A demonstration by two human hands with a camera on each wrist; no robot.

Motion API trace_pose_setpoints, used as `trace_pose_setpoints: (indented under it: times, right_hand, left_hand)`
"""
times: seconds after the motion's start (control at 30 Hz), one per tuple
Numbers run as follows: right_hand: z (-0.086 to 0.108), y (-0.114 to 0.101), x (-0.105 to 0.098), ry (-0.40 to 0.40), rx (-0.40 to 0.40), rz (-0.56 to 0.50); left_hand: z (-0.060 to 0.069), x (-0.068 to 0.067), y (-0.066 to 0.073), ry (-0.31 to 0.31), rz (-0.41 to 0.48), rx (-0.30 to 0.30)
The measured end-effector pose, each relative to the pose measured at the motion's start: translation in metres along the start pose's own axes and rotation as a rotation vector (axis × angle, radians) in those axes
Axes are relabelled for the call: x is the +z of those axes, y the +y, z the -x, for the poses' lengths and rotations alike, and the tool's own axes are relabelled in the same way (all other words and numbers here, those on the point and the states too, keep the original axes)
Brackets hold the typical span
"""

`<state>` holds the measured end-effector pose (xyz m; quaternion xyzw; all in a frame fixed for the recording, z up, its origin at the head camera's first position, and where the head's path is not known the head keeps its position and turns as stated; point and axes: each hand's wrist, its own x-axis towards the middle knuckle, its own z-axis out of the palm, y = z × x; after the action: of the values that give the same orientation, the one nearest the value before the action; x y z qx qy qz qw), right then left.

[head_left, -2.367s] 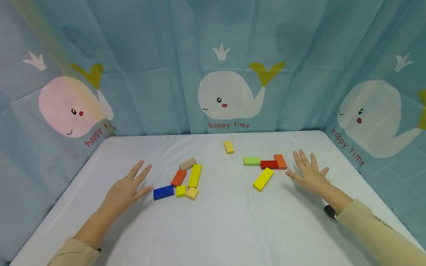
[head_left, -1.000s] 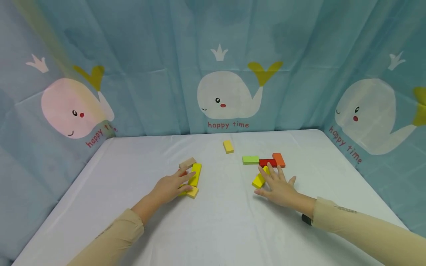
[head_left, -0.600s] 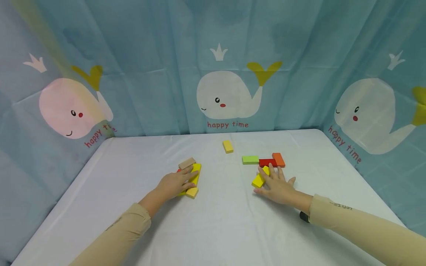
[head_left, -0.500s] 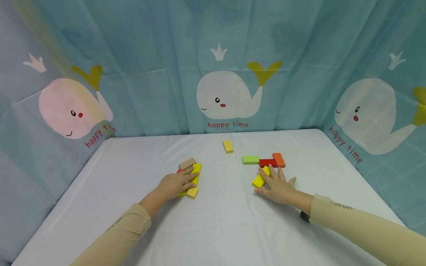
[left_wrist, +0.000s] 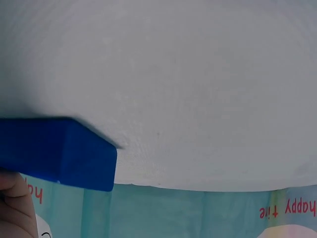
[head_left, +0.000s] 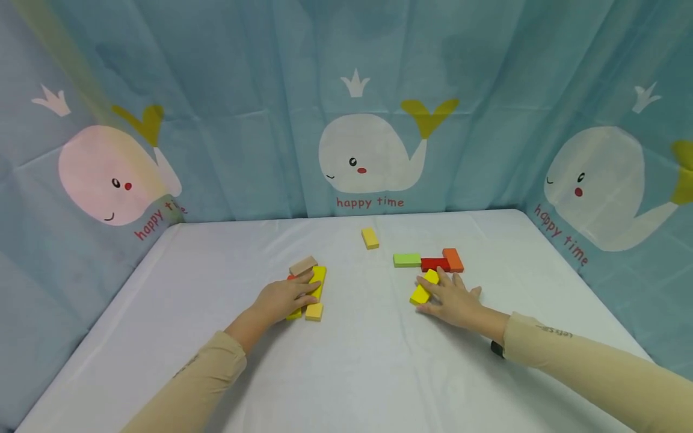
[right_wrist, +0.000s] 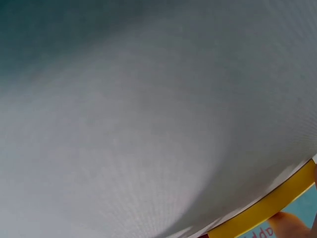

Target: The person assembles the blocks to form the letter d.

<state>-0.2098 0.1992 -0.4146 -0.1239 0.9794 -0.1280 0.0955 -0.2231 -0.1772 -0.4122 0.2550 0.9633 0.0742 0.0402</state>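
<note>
My left hand (head_left: 281,300) lies over the left group of blocks, its fingers across a long yellow block (head_left: 318,275) and its thumb beside a pale yellow block (head_left: 314,312). Whether it grips the long block is unclear. Under this hand a red block and a small yellow block (head_left: 294,314) are partly hidden. A blue block (left_wrist: 59,151) appears in the left wrist view, covered by the hand from the head view. My right hand (head_left: 457,305) holds another long yellow block (head_left: 421,295) between fingers and thumb; its edge (right_wrist: 267,206) shows in the right wrist view.
A tan block (head_left: 302,265) lies just beyond the left hand. Beyond the right hand, a green block (head_left: 407,260), a dark red block (head_left: 435,264) and an orange block (head_left: 453,260) touch in a row. One yellow block (head_left: 370,238) sits alone farther back on the white table (head_left: 352,373).
Both hands came inward from the sides onto the blocks. Since half a second ago the pale yellow block has turned slightly, and the right fingers have drawn in around the long yellow block.
</note>
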Motion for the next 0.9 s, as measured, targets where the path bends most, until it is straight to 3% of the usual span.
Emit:
trace_pose_setpoints:
  times: [0.17,0.37,0.67,0.9]
  right_hand:
    - [-0.0006,0.0003,-0.0003,0.049,-0.056,-0.042]
    - [0.0005,0.0000,-0.0013,0.031,-0.085,-0.099]
    - [-0.0029,0.0062,0.0010,0.067,-0.288,-0.184]
    - [0.0005,-0.0029,0.0018,0.072,-0.424,-0.207]
  left_hand:
    - [-0.0007,0.0001,-0.0008,0.011,0.012,0.003]
    - [-0.0006,-0.0009,0.0000,-0.001,0.005,-0.002]
    - [-0.0007,-0.0030,0.0056,-0.019,0.002,-0.021]
    - [-0.0011,-0.0042,0.0063,-0.024,-0.024,-0.029]
